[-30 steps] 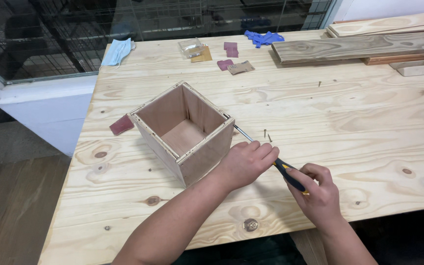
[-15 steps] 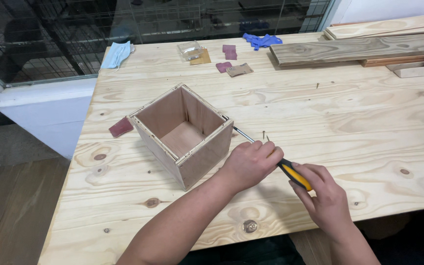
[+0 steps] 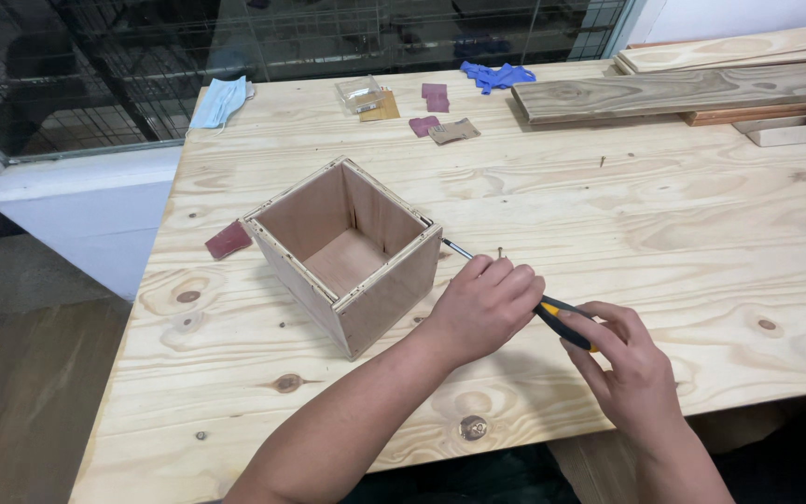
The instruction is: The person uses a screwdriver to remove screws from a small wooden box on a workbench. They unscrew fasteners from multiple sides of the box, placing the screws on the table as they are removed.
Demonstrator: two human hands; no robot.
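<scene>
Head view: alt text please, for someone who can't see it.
Two hands hold a screwdriver with its tip at an open wooden box on a pine table: left hand on the shaft, right hand on the handle.

Pine table: open wooden box, planks, face mask

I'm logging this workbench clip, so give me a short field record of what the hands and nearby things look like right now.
left hand: left hand curled over the shaft of the screwdriver
right hand: right hand grips the yellow-and-black handle
tool tip: at the side of the open wooden box
surface: pine table
nearby: maroon sandpaper piece left of box; loose screw by the left hand
far edge: planks, blue face mask
</scene>
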